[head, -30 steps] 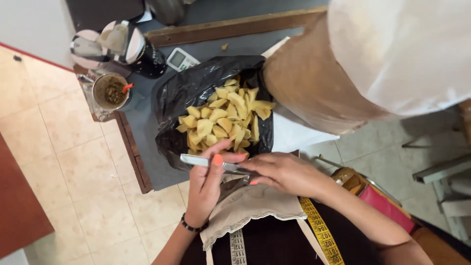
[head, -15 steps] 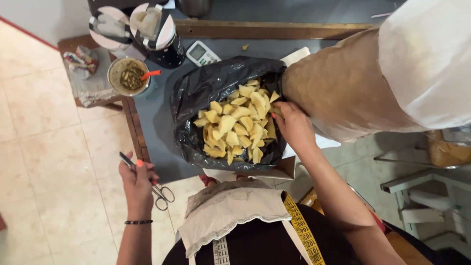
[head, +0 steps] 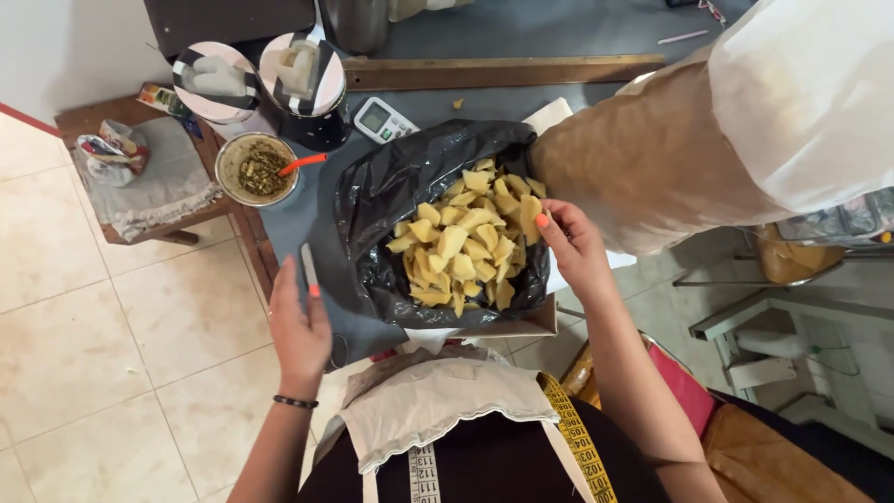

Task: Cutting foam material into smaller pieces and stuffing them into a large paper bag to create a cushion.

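My left hand (head: 300, 326) closed round scissors (head: 310, 270) on table (head: 289, 219); my right hand (head: 575, 250) pinching yellow piece (head: 529, 216) in black bag (head: 391, 182).

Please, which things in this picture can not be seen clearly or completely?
- Scissors, head view: the left hand covers the handles; only the blades show.
- Black bag: the yellow foam pieces hide its bottom.
- Right hand: whether its fingertips grip a piece is unclear.
- Tan fabric: the frame's right edge cuts it off.
- Calculator: display too small to read.
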